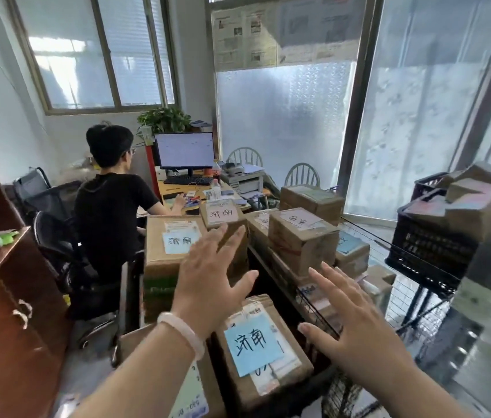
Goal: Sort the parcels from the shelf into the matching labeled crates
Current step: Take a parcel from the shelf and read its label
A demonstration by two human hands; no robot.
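Note:
My left hand (211,279) and my right hand (349,324) hover open, fingers spread, above a brown parcel (263,354) that bears a blue handwritten note. Neither hand touches it. Behind my left hand stand a large carton (162,251) with a pale blue note and a small parcel (223,214) with a white note. To the right, several taped brown parcels (301,239) are piled on a wire shelf (367,236). A black plastic crate (431,245) with parcels inside sits at the right.
A person in a black shirt (111,212) sits on an office chair at a desk with a monitor (185,152) just left of the parcels. A brown cabinet (2,285) stands at the left. Frosted glass panels (283,122) close off the back and right.

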